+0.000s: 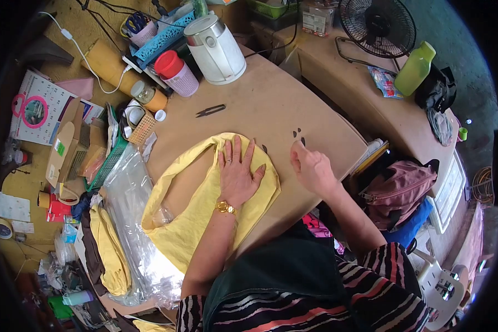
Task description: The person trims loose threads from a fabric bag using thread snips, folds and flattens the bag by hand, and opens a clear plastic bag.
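Observation:
A yellow cloth piece (196, 235) with a looped strap lies on the brown table (271, 83). My left hand (239, 176), a gold watch at its wrist, rests flat on the cloth with its fingers spread. To the right of the cloth, my right hand (311, 169) is over the table, its fingers pressed together; whatever is between them is too small to make out. Small dark pieces (299, 134) lie just beyond its fingertips, and another dark piece (265, 149) sits at the cloth's upper right edge. Black thread snips (211, 110) lie above the cloth.
At the back stand a white kettle (216, 50) and a red-lidded cup (177, 73). Clear plastic sheets (128, 205) and folded yellow cloth (109, 252) are at the left. A fan (377, 25), green bottle (415, 68) and pink bag (401, 191) are at the right.

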### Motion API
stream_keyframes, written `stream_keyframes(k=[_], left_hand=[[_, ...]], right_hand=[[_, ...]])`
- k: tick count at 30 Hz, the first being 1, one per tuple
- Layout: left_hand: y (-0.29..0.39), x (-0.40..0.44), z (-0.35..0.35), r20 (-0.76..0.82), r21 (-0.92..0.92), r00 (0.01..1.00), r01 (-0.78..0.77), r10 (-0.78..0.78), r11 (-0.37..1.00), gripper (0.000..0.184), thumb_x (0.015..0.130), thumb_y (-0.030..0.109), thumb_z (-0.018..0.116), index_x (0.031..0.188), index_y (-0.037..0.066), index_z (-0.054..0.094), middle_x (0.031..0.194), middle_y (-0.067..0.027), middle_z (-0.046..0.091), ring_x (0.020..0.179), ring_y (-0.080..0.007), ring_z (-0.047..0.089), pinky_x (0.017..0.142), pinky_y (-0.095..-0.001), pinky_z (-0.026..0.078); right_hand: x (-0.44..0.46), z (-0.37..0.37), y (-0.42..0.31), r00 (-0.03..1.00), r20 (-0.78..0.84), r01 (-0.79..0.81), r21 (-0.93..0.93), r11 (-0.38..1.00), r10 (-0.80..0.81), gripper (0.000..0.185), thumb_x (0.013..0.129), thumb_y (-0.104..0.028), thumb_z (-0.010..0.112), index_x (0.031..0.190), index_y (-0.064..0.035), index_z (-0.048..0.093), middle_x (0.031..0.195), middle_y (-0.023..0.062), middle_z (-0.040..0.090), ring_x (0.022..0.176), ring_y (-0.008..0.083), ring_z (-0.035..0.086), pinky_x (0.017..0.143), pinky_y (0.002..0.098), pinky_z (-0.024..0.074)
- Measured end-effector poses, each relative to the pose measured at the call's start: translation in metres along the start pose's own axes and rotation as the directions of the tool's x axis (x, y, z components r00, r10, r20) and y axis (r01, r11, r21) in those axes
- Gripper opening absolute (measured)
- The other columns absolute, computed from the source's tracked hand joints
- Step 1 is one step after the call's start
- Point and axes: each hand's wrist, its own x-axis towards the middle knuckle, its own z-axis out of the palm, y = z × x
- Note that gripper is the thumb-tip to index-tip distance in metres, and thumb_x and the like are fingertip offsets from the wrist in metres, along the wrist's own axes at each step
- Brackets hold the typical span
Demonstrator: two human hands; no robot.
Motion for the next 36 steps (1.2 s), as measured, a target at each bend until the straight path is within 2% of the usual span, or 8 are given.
stream_keyframes(k=[2,5,12,17,21,26,30,36], left_hand=[[-0.002,0.001,0.007,-0.003,-0.006,1.000,0.010,-0.010,1.000,0.073,0.091,0.051,0.050,0.152,0.017,0.029,0.158,-0.0196,0.020,0.145,-0.0420,0.015,0.117,-0.0547,0.010],[-0.007,-0.001,0.010,0.031,0.019,1.000,-0.002,0.002,1.000,0.070,0.093,0.046,0.047,0.152,0.014,0.029,0.158,-0.0197,0.020,0.145,-0.0423,0.015,0.117,-0.0550,0.009],[-0.008,-0.002,0.014,-0.041,-0.135,0.999,-0.002,-0.004,0.991,0.061,0.096,0.027,0.038,0.151,0.005,0.025,0.159,-0.0167,0.019,0.147,-0.0351,0.013,0.119,-0.0513,0.006],[-0.002,-0.020,0.004,-0.118,-0.253,0.993,-0.042,0.013,0.966,0.053,0.093,0.025,0.051,0.142,0.006,0.043,0.152,-0.0175,0.032,0.141,-0.0369,0.029,0.115,-0.0513,0.021],[0.012,-0.025,-0.007,-0.093,-0.231,0.996,-0.032,0.011,0.972,0.054,0.087,0.031,0.061,0.136,0.011,0.050,0.145,-0.0170,0.039,0.137,-0.0369,0.034,0.111,-0.0491,0.028],[0.000,-0.025,0.008,-0.093,-0.127,0.992,-0.096,0.085,0.987,0.055,0.088,0.035,0.058,0.139,0.015,0.050,0.148,-0.0168,0.037,0.138,-0.0371,0.033,0.112,-0.0500,0.026],[0.003,-0.022,0.008,-0.097,-0.139,0.994,-0.063,0.050,0.988,0.055,0.090,0.034,0.057,0.142,0.020,0.048,0.153,-0.0180,0.032,0.139,-0.0413,0.030,0.114,-0.0515,0.022],[0.013,-0.019,-0.003,-0.089,-0.137,0.995,-0.057,0.045,0.989,0.059,0.089,0.041,0.057,0.143,0.022,0.046,0.152,-0.0198,0.031,0.138,-0.0460,0.029,0.113,-0.0536,0.023]], right_hand=[[-0.009,0.002,-0.031,0.945,-0.197,0.271,0.021,0.962,-0.262,0.028,0.077,-0.004,0.063,0.104,-0.0053,0.055,0.103,0.0176,0.062,0.102,0.0362,0.060,0.082,0.0439,0.0492],[-0.018,0.025,-0.057,0.762,-0.107,0.625,-0.134,0.769,-0.639,0.033,0.076,-0.004,0.061,0.109,-0.0071,0.060,0.117,0.0160,0.057,0.112,0.0323,0.054,0.092,0.0424,0.0460],[0.033,0.008,-0.001,0.795,-0.016,0.604,-0.073,0.793,-0.607,0.029,0.076,-0.009,0.062,0.105,-0.0075,0.066,0.120,0.0117,0.058,0.114,0.0286,0.053,0.098,0.0387,0.0422],[0.038,0.012,0.007,0.598,0.084,0.801,-0.010,0.599,-0.797,0.012,0.068,-0.010,0.066,0.079,-0.0065,0.065,0.094,0.0076,0.061,0.098,0.0256,0.058,0.087,0.0375,0.0450],[0.008,-0.014,-0.020,0.657,0.309,0.751,-0.180,0.635,-0.688,0.016,0.068,-0.014,0.065,0.082,-0.0050,0.062,0.089,0.0079,0.057,0.090,0.0260,0.058,0.084,0.0377,0.0448],[-0.029,0.039,-0.061,0.796,0.015,0.603,-0.104,0.791,-0.605,0.042,0.080,-0.021,0.065,0.117,-0.0014,0.061,0.121,0.0168,0.059,0.114,0.0285,0.058,0.106,0.0406,0.0385],[-0.062,0.036,-0.039,0.878,0.065,0.477,-0.060,0.877,-0.474,0.045,0.086,-0.024,0.064,0.124,-0.0007,0.059,0.136,0.0185,0.052,0.126,0.0306,0.051,0.115,0.0420,0.0300],[-0.066,-0.007,-0.041,0.840,0.419,0.436,-0.141,0.889,-0.345,0.044,0.087,-0.024,0.065,0.123,0.0004,0.058,0.131,0.0180,0.056,0.128,0.0322,0.050,0.115,0.0438,0.0292]])
